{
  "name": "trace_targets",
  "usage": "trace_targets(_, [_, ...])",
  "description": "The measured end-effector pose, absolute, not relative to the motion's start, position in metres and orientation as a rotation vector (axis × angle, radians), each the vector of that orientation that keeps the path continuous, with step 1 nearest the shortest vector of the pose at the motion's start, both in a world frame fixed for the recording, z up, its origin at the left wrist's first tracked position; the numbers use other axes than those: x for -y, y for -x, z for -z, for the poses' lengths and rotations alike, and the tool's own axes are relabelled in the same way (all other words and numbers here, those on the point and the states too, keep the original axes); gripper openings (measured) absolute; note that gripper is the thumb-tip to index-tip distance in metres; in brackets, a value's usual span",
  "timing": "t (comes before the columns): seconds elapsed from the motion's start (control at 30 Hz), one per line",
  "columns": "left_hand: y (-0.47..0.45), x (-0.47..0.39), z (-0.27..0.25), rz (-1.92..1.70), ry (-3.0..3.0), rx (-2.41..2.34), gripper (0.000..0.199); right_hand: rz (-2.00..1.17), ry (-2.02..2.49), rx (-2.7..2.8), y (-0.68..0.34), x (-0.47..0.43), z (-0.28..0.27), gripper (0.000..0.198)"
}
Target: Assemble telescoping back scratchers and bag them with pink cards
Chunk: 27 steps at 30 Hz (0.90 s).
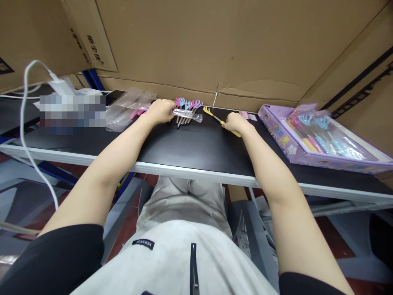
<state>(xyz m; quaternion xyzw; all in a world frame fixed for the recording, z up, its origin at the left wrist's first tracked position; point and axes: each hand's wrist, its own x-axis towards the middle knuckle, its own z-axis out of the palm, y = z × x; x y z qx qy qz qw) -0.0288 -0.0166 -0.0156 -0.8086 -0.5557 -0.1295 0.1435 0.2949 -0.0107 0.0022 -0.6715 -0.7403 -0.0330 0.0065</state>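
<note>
Being gripped in the right hand (235, 122) is a slim, yellow-handled, claw-headed scratcher (222, 122); a clear plastic sleeve (193, 116) is held in the left hand (162, 111).

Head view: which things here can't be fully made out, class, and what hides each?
In the head view:
- Clear sleeve: partly covered by the left hand.
- Yellow scratcher: part of its handle is hidden by the right hand.
- Things behind the pixelated patch: masked by its blocks.
- Purple box: right corner cut off by the picture's edge.
- Pink card: print too small to read.
</note>
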Motion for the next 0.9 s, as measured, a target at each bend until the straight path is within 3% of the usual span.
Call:
trace_targets(0.37, [0.032,0.014,0.017,0.385,2.338,1.604,0.029,-0.008,2.006,2.113,-0.313,0.021,-0.035,0.029])
trace_targets(0.6, [0.034,0.015,0.016,0.38,2.308,1.637,0.034,-0.254,1.779,2.197,-0.331,0.031,-0.056,0.036])
trace_targets(0.8, [0.034,0.013,0.017,0.388,2.307,1.619,0.033,-0.277,1.723,2.307,-0.326,0.042,-0.062,0.046])
trace_targets(0.9, [0.034,0.013,0.017,0.427,2.327,1.628,0.032,-0.279,1.731,2.304,-0.322,0.046,-0.064,0.043])
